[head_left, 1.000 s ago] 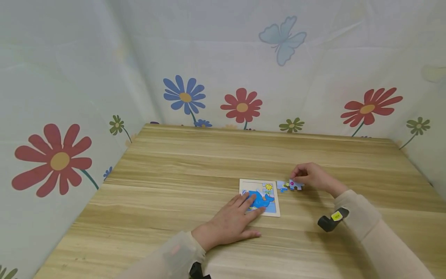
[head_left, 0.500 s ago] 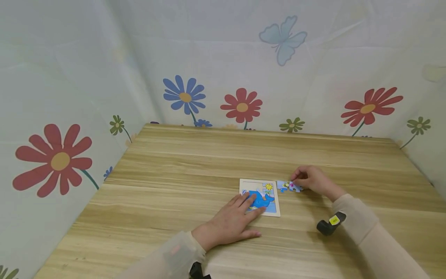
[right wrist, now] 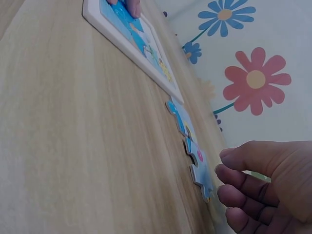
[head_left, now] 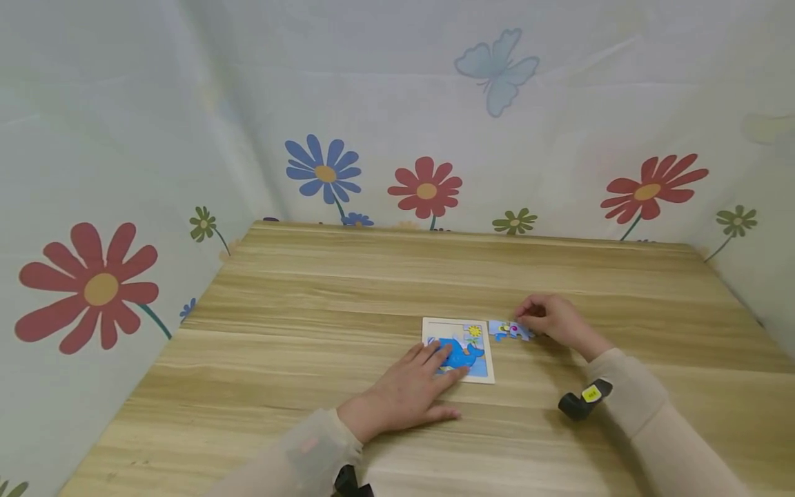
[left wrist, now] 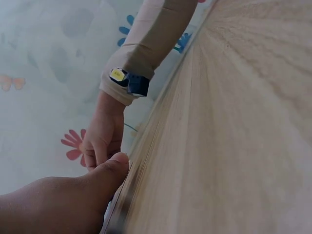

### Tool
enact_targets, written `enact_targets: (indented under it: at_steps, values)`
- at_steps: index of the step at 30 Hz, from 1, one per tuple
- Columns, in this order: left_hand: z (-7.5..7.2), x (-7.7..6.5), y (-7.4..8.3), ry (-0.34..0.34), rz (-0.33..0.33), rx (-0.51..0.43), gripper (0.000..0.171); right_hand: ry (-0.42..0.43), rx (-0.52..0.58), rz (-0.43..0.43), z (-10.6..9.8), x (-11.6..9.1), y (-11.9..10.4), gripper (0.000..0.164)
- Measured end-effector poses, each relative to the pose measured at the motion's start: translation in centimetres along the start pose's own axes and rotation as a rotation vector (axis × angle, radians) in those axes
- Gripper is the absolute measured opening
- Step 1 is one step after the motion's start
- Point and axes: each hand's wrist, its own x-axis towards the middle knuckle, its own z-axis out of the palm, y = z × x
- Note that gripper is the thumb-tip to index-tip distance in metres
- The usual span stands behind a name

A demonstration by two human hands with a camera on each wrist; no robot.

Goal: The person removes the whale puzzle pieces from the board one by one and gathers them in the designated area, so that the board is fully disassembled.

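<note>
My left hand (head_left: 406, 390) lies flat with spread fingers on a square framed puzzle board (head_left: 488, 359) showing a blue whale and a yellow sun. The fingers cover its lower left part. Just right of the frame, two loose puzzle pieces lie flat on the table, side by side: a left piece (right wrist: 181, 117) and a right piece with a pink spot (right wrist: 199, 163). My right hand (head_left: 553, 321) is at the right piece's far edge, fingers loosely bent. In the right wrist view a narrow gap shows between the fingertips and that piece. Its left edge meets the other piece.
A wood-grain table (head_left: 348, 276) carries everything. Behind it and to the left hangs a white curtain (head_left: 373, 83) printed with flowers and a butterfly. Each wrist wears a small black camera, the right one (head_left: 584, 400) with a yellow label.
The right puzzle piece has slid left against its neighbour, moved by my right hand. My left hand has stayed on the board. The head view has shifted slightly.
</note>
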Motion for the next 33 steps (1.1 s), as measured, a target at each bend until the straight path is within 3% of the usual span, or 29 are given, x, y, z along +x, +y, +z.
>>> enact_targets:
  at_steps: [10, 19, 26, 33]
  values:
    - [-0.8, 0.9, 0.1, 0.034, 0.024, 0.044, 0.064, 0.053, 0.042, 0.023, 0.6, -0.1, -1.0, 0.014]
    - [-0.6, 2.1, 0.3, 0.045, 0.034, 0.042, 0.065, 0.084, 0.038, -0.085, 1.7, 0.2, -2.0, 0.014]
    - [-0.1, 2.3, 0.3, 0.034, 0.014, 0.02, 0.066, 0.064, 0.078, -0.126, 3.2, 0.1, -2.8, 0.015]
    - [0.3, 2.3, 0.3, 0.036, 0.014, 0.018, 0.066, 0.063, 0.03, -0.222, 5.1, 0.0, -3.4, 0.011]
